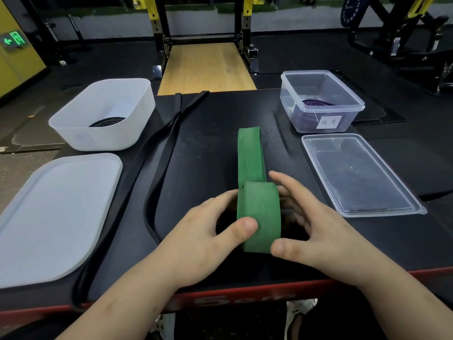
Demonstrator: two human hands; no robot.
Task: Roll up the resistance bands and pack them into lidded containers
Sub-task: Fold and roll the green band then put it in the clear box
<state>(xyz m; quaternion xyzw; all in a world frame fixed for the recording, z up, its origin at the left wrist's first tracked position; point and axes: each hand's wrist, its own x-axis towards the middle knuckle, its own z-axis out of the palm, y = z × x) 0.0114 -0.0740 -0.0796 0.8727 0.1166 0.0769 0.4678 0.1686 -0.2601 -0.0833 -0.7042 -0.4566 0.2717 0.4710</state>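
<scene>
The green band (261, 214) is gripped by left hand (208, 233) and right hand (316, 228) on the black tabletop (208, 148), gym rack (157, 23) beyond.

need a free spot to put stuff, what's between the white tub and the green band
In the head view, an unrolled black band lies lengthwise on the black bench top between the white tub and the green band.
</scene>
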